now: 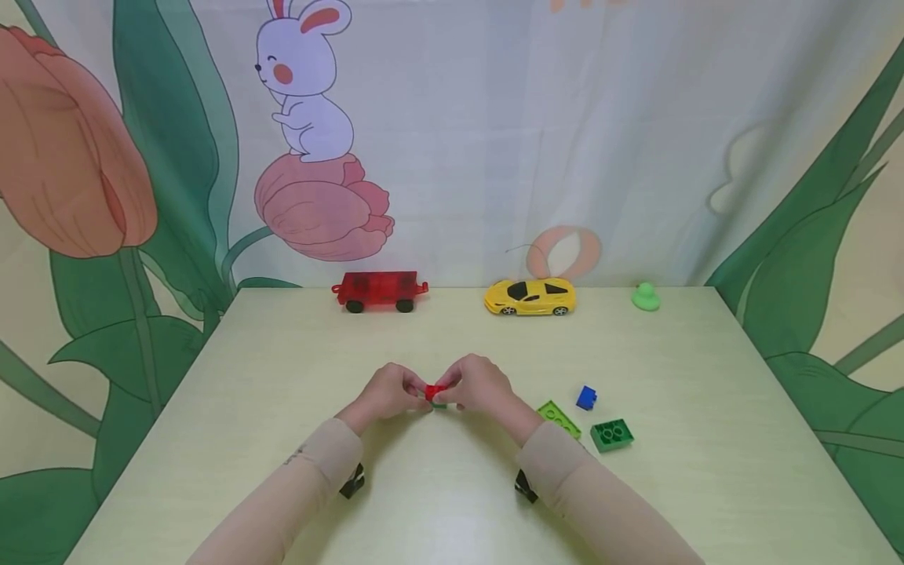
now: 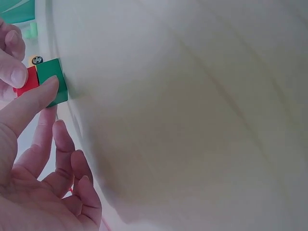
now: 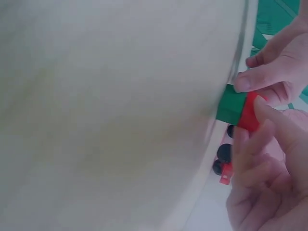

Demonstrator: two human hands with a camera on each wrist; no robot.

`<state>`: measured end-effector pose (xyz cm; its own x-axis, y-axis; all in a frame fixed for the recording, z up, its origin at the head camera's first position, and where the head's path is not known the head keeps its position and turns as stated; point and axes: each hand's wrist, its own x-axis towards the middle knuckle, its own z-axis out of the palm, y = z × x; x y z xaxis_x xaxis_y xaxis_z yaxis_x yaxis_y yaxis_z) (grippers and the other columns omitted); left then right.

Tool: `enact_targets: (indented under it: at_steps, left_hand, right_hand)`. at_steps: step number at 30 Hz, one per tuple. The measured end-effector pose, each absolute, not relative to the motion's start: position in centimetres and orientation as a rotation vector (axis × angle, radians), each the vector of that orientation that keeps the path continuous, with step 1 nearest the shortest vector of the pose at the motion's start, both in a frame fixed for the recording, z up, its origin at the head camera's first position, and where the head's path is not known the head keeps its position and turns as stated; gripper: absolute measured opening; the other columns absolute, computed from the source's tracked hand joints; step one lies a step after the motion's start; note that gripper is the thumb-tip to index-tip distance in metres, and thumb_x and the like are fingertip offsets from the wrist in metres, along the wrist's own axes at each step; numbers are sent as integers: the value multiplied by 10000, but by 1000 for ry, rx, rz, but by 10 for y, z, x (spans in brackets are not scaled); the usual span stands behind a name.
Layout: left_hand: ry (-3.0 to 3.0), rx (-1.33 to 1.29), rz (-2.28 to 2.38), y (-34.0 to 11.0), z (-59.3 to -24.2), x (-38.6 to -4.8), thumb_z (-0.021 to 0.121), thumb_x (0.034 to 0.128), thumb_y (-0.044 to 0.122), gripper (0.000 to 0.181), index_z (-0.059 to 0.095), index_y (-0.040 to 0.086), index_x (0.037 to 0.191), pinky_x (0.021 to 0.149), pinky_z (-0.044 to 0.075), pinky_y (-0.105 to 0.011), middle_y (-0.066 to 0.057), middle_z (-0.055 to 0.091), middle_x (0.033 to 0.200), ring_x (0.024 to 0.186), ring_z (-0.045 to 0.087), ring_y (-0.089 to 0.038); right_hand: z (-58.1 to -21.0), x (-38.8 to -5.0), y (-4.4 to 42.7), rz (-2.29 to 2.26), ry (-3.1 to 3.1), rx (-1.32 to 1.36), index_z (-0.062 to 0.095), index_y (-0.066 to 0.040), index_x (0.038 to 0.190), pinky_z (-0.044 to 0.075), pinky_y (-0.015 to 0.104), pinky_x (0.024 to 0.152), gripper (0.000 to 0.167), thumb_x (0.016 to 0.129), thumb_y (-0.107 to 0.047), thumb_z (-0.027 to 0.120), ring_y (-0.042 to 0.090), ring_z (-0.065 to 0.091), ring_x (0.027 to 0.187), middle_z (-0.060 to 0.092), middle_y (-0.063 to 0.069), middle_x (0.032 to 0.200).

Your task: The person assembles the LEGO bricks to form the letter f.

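Note:
Both hands meet near the middle of the table around two small toy bricks. A red brick (image 1: pixel 432 391) sits against the top of a dark green brick (image 2: pixel 48 72), the two touching; whether they are fully joined I cannot tell. My left hand (image 1: pixel 392 392) pinches the green brick between thumb and index finger, its other fingers loosely bent in the left wrist view. The red brick (image 3: pixel 249 113) is pinched by the thumb and a finger of my right hand (image 1: pixel 480 384). Fingers cover much of both bricks in the head view.
Right of the hands lie a light green brick (image 1: pixel 559 419), a blue brick (image 1: pixel 586 398) and another dark green brick (image 1: pixel 611 435). Along the back edge stand a red wagon (image 1: pixel 380 289), a yellow toy car (image 1: pixel 531 297) and a small green toy (image 1: pixel 646 297).

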<state>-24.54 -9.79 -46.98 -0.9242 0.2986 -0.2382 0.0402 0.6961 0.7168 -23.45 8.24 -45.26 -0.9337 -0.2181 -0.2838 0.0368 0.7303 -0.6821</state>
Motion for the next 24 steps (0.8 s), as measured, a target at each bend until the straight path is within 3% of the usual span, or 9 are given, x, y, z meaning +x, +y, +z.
enact_targets:
  at_steps: [11, 19, 24]
  left_hand:
    - [2539, 352, 872, -100, -460, -236, 861, 728, 254, 236, 703, 127, 849, 627, 397, -292, -43, 548, 737, 712, 490, -177]
    - [2488, 465, 966, -106, -459, -238, 831, 770, 201, 467, 636, 115, 1185, 653, 454, -294, -37, 598, 806, 707, 541, -179]
    - [2406, 618, 1075, -108, -463, -240, 809, 793, 159, 488, 609, 139, 1238, 681, 480, -313, -33, 611, 848, 756, 557, -194]
  right_hand:
    - [-445, -231, 88, -840, 2592, -182, 676, -154, 1098, 460, 342, 651, 318, 825, -283, 778, 180, 631, 614, 646, -37, 792]
    - [-427, -225, 106, -718, 2633, -199, 681, -161, 1101, 467, 343, 649, 330, 832, -334, 763, 179, 647, 642, 650, -33, 847]
    - [-411, -219, 127, -575, 2728, -218, 706, -185, 1008, 465, 331, 610, 252, 831, -356, 759, 153, 617, 625, 637, -37, 856]
